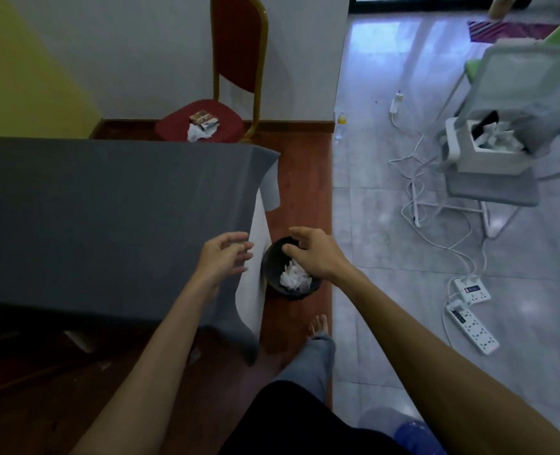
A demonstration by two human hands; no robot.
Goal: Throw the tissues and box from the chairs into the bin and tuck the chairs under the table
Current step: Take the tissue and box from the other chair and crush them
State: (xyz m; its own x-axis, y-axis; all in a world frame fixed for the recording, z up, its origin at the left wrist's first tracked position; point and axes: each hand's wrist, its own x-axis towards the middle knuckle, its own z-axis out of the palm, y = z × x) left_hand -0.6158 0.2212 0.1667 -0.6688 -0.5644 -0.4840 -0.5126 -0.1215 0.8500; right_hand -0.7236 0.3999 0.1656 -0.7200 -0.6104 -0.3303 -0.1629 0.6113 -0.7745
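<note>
A small black bin (pixel 273 261) stands on the wooden floor by the table's corner, with crumpled white tissues (pixel 294 278) inside it. My right hand (pixel 314 252) hovers over the bin, fingers spread and empty. My left hand (pixel 224 254) is open above the table's right edge, holding nothing. Beyond the table, a red chair (pixel 236 70) with a gold frame stands against the wall. On its seat lie a small printed box (pixel 203 119) and a crumpled tissue (pixel 197 133). The table (pixel 108 205) is covered by a grey cloth.
A grey mesh chair (pixel 501 178) on the tiled floor at right carries a white box of papers (pixel 488 146). White cables and two power strips (pixel 472 310) lie on the tiles. My bare foot (pixel 319 325) and trouser leg are just behind the bin.
</note>
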